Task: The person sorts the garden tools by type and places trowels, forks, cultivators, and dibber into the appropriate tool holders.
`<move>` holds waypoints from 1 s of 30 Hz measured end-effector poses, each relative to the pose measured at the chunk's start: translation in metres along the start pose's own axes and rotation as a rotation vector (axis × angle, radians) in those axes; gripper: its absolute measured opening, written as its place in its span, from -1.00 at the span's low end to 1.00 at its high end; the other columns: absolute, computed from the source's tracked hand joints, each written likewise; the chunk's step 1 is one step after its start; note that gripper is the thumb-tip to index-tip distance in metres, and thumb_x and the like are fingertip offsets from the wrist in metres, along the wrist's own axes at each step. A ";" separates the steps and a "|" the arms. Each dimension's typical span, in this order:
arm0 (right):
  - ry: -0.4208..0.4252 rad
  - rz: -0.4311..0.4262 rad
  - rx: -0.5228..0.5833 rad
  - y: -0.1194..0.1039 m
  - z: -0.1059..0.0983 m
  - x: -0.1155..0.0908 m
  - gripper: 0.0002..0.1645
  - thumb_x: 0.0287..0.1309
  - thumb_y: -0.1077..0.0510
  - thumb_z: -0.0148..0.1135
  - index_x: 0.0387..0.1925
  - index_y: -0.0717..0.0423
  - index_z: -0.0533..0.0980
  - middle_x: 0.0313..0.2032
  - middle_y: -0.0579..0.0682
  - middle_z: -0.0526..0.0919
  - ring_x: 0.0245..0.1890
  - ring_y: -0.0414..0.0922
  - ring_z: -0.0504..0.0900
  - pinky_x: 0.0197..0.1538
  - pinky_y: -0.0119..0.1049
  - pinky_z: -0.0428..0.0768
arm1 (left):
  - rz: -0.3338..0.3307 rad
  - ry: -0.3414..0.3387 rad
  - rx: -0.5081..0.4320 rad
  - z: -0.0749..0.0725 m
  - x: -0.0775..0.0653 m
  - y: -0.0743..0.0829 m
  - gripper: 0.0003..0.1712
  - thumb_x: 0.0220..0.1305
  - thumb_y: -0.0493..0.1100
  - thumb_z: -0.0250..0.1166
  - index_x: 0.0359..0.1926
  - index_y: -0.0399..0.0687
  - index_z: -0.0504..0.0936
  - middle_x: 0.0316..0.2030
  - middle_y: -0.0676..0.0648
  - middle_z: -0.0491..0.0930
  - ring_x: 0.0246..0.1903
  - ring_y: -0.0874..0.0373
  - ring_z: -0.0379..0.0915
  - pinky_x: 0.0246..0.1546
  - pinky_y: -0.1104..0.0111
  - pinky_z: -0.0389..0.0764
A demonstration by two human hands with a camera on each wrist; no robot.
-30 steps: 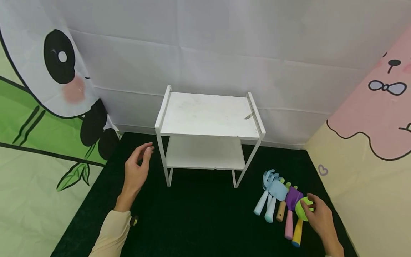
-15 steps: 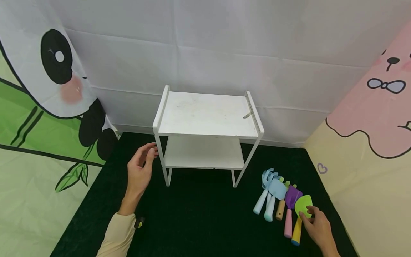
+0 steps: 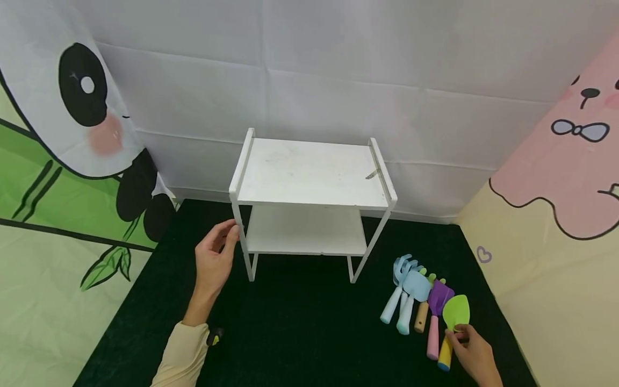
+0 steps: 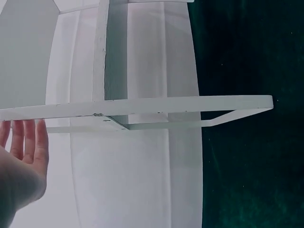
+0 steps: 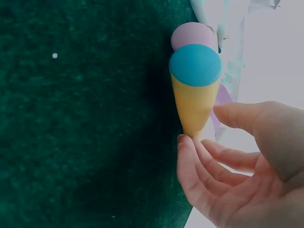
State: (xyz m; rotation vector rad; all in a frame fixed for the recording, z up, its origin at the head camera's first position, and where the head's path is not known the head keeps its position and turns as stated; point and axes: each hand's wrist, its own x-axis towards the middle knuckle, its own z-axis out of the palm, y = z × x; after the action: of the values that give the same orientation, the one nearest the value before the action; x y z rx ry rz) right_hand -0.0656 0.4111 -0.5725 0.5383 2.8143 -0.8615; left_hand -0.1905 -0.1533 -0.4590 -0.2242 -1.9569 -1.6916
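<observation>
Head view: the shelf (image 3: 309, 172) stood near the back wall (image 3: 329, 97), its two side rims rising above its top board. Just left of the shelf was the left hand (image 3: 213, 258), fingertips at the front left leg (image 3: 244, 244). A wide stretch of green cloth (image 3: 300, 333) ran forward from the shelf, between the left arm and the tools. Those lay fanned out to the shelf's front right: blue rake (image 3: 399, 271), blue scoop (image 3: 417, 285), wood-handled tool (image 3: 421, 318), purple scoop (image 3: 440, 296) and, farthest from the shelf, the green scoop (image 3: 456, 310). The right hand (image 3: 476, 349) was at its handle, a strip of cloth separating that hand from the cloth's right edge.

Left wrist view: the left fingers were nearly straight and close together, tips meeting the edge of the shelf's side frame; cloth spread beyond the frame's foot.

Right wrist view: the right fingers curled round the green scoop's yellow handle near its narrow end, thumb on the opposite side; how firmly they pinched could not be told. Open cloth spread along the handle's other side.
</observation>
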 end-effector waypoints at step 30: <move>-0.223 0.354 0.530 0.007 -0.002 -0.007 0.14 0.36 -0.24 0.29 0.42 0.61 0.06 0.17 0.59 0.37 -0.21 -0.02 0.68 -0.05 -0.14 0.73 | -0.074 0.011 -0.064 0.010 0.002 -0.003 -0.75 0.53 -0.22 0.20 -0.02 -0.39 0.61 -0.16 -0.29 0.65 -0.20 0.17 0.65 0.06 0.53 0.58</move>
State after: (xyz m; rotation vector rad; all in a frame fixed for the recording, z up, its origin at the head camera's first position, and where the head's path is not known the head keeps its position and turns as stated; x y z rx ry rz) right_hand -0.0564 0.4153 -0.5722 0.9065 2.1833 -1.4768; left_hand -0.1966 -0.1443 -0.4612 -0.1673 -1.9269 -1.8009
